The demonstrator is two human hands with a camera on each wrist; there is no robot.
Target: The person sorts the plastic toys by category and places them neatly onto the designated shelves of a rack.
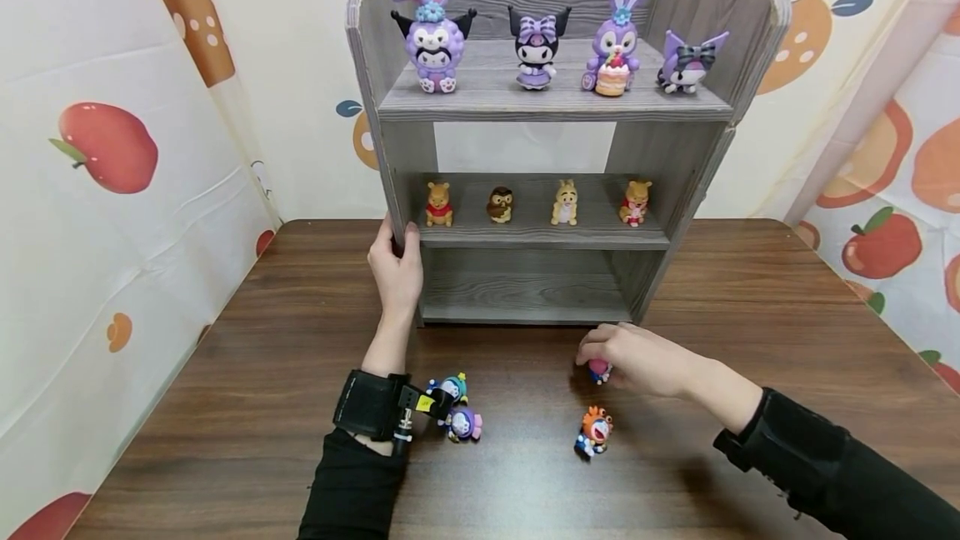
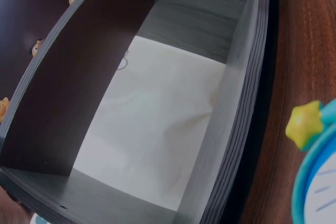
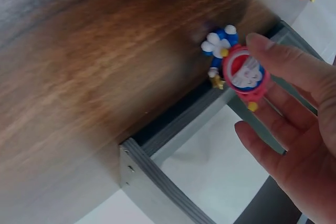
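My left hand (image 1: 397,273) grips the left side panel of a grey wooden shelf (image 1: 555,114), with the thumb on the inner side near the middle board. Only a bit of that hand shows at the lower left of the left wrist view. In front of the shelf's lower right corner, my right hand (image 1: 647,358) holds a small figurine in a pink-red hood (image 3: 245,72) between thumb and fingers. Its blue-and-white body sticks out from the fingers in the right wrist view. Nearer to me, an orange-hooded figurine (image 1: 594,430) lies on the table.
Two more figurines, one turquoise (image 1: 454,387) and one purple (image 1: 463,423), lie beside my left wrist. On the top board stand several larger purple figures (image 1: 437,48). The middle board carries several small figures, among them a brown owl (image 1: 500,205). Printed cloth hangs around the table (image 1: 285,373).
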